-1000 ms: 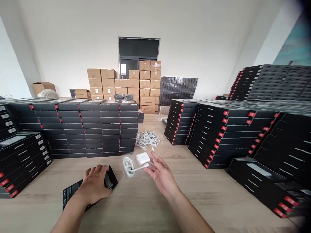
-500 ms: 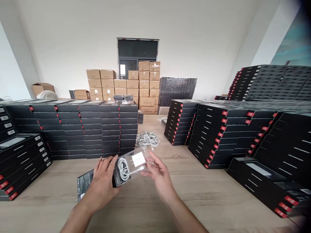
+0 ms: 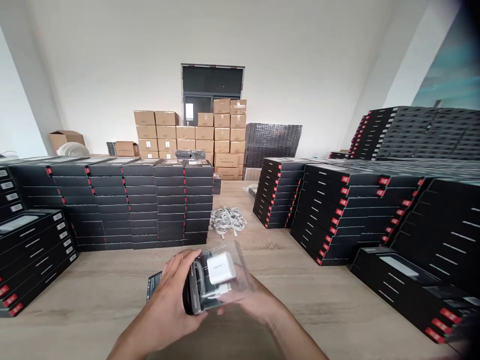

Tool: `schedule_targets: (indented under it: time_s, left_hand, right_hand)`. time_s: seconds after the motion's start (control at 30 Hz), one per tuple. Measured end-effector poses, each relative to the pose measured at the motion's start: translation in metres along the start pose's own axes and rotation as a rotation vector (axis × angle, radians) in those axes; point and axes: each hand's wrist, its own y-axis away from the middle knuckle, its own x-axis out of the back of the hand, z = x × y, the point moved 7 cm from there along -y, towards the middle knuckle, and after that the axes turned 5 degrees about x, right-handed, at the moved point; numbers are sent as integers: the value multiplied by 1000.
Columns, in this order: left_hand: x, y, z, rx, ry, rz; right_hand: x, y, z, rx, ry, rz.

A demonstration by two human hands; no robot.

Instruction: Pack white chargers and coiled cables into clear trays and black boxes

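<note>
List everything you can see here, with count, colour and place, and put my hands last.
Table: one, wood-toned, foreground
Box: one, black, front centre
Bag: one, clear, by the box
Charger: one, white, inside bag
Cable: one, whitish, inside bag
Loose cables: several, white, mid-table
Stacked boxes: many, black and red, left and right
Cartons: many, brown, back
Window: one, dark, behind cartons
Left hand: one, bare, around box
Right hand: one, bare, partly behind bag

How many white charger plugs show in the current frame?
1. The white charger plug is in clear packaging, just right of the held black box. Others may be hidden inside the stacked black boxes.
</note>
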Motion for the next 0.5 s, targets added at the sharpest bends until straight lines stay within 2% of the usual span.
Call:
schedule_targets:
  time_s: [0.07, 0.2, 0.27, 0.4, 0.5]
  left_hand:
    - [-4, 1, 3, 2, 78, 62]
    - [-11, 5, -2, 64, 286, 244]
    - [-19, 5, -6, 81, 372, 241]
    - [-28, 4, -10, 100, 508, 147]
    - [-22, 2, -17, 118, 582, 195]
  right_hand:
    - [2, 1, -11, 59, 65, 32]
    - [21, 1, -38, 266, 182, 291]
    - [27, 1, -44, 301, 222, 366]
    - [30, 4, -51, 363, 340, 449]
    - [25, 8, -52, 407, 412, 441]
